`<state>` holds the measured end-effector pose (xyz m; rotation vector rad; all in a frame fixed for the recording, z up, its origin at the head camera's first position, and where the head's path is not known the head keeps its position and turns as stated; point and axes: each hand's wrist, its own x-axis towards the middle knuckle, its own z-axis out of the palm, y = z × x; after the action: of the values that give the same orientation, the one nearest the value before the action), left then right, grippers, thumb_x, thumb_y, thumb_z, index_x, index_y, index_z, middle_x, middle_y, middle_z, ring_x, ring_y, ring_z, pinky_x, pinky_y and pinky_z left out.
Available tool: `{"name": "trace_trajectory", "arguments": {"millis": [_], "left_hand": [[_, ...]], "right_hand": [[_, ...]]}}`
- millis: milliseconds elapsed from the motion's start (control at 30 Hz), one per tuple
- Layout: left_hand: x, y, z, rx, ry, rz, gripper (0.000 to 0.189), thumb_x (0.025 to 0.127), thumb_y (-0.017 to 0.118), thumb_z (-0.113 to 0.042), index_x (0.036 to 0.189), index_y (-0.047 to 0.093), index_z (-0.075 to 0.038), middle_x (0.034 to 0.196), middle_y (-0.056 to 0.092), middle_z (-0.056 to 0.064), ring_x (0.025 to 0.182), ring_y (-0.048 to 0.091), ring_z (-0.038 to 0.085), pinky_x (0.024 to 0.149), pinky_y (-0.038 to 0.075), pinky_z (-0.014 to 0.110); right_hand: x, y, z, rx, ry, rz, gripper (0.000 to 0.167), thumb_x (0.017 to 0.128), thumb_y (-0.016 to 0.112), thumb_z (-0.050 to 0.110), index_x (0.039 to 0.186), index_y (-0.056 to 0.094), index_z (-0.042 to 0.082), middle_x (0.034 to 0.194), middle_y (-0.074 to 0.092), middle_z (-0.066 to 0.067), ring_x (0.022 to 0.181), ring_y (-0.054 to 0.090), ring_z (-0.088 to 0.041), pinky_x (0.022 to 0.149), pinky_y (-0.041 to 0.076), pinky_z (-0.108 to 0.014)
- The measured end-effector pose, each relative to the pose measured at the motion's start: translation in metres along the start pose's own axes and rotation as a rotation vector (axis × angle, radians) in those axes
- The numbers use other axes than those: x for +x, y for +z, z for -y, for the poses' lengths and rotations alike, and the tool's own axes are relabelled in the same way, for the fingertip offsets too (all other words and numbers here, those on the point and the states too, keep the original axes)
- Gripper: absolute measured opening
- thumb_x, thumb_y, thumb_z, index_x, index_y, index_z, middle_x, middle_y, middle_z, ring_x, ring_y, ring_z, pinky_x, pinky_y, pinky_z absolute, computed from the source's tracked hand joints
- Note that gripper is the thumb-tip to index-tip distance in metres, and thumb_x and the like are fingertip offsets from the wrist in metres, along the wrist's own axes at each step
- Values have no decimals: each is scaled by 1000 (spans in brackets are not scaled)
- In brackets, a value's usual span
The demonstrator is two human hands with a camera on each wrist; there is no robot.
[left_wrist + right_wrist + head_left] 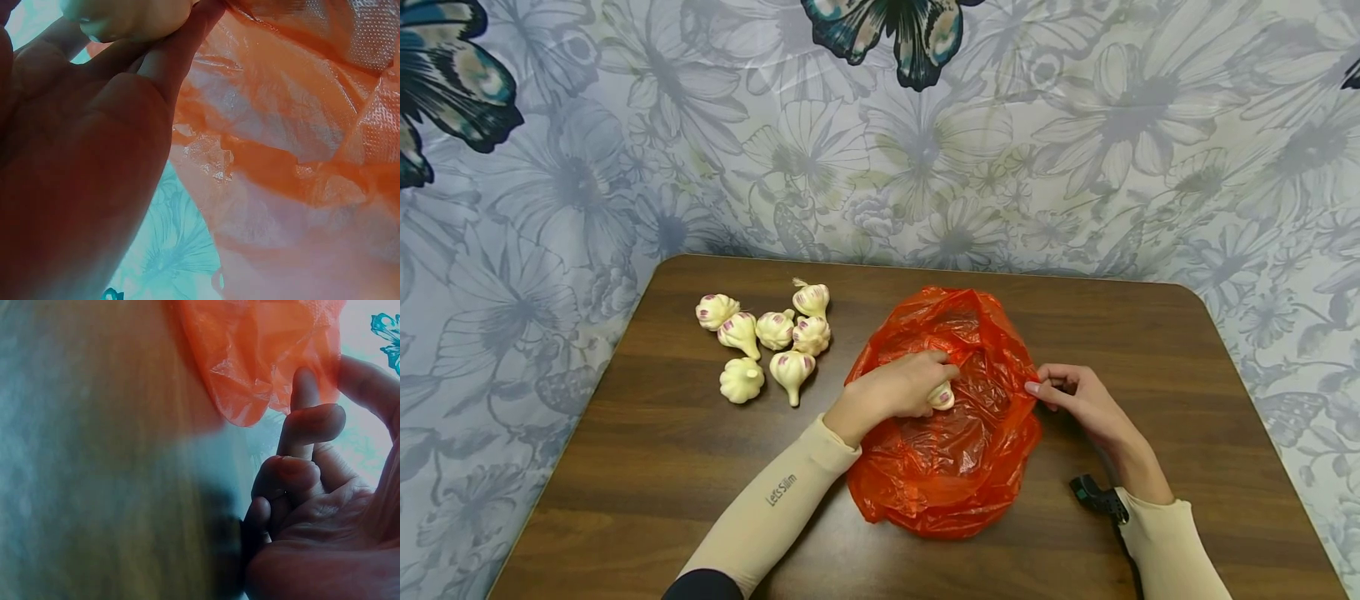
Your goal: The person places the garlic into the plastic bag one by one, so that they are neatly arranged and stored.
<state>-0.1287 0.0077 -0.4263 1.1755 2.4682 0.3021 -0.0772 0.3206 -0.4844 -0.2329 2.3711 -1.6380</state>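
A red plastic bag lies spread on the table with its mouth facing up. Over its opening, my left hand grips a garlic bulb, partly covered by the fingers. The left wrist view shows the pale bulb at the fingers, with the bag's crinkled wall beside the hand. My right hand pinches the right rim of the bag between thumb and index finger. In the right wrist view, the other fingers curl below the bag's hanging edge.
Several garlic bulbs with purple streaks sit in a loose group left of the bag. The brown wooden table meets a flower-patterned backdrop at its far edge. A black wrist camera sticks out from the right sleeve.
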Motion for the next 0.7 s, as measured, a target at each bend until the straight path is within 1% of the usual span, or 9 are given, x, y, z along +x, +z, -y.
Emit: {"name": "trace_trajectory", "arguments": {"millis": [300,433,567,700], "left_hand": [[1,-3,-1,-13,-2,26,57,91,85,-17,143,63,-15,143,60,6,123,60,18,107,52,33],[0,-7,0,-24,13,21,61,90,86,-25,146,61,-17,148,57,5,132,57,19,112,49,34],[-2,-12,2,-45,45,-17,65,89,87,-33,146,61,-17,151,55,4,137,56,19,117,45,35],[-6,-19,5,-70,85,-89,68,88,87,-40,145,62,-13,152,56,6,138,56,21,117,46,36]], "right_hand": [[-1,-2,2,16,5,1,18,105,66,14,93,63,0,72,51,-2,66,45,-28,60,35,-36],[0,-3,2,18,6,3,18,105,66,14,93,63,0,71,51,-1,66,45,-29,59,35,-37],[1,-3,2,20,6,9,18,105,65,14,94,63,0,72,51,-1,67,44,-30,59,35,-37],[2,-4,2,14,6,9,18,105,65,14,94,64,0,72,51,-2,66,44,-30,60,35,-36]]}}
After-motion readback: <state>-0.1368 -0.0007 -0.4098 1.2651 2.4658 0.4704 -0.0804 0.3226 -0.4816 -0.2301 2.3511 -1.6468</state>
